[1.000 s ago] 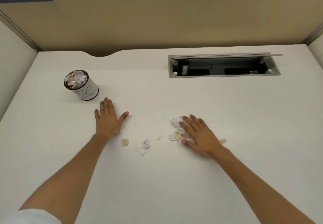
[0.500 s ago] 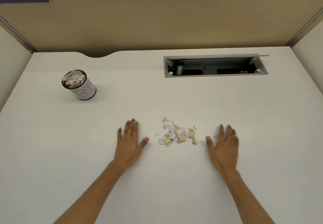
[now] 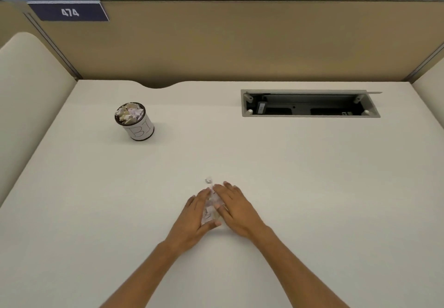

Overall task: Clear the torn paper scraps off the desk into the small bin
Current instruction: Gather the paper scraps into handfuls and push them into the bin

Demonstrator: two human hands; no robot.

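Observation:
A small pile of torn paper scraps [image 3: 210,208] lies on the white desk [image 3: 312,187], squeezed between my two hands. My left hand [image 3: 194,214] presses against the pile from the left, its thumb curled under the near end. From the right, my right hand [image 3: 236,209] presses in, with its fingertips meeting the left ones over the pile. One loose scrap [image 3: 208,180] lies just beyond the fingertips. The small bin [image 3: 135,122], a white cylinder with a dark rim, stands upright at the far left, heaped with crumpled scraps.
An open cable tray [image 3: 310,104] is sunk into the desk at the back right. Tan partition walls [image 3: 240,43] close off the back and both sides. A curved cut-out [image 3: 159,85] notches the desk's far edge.
Both hands have swept inward from either side of the spread scraps and closed around them, gathering them into one tight pile. The camera view has tilted up.

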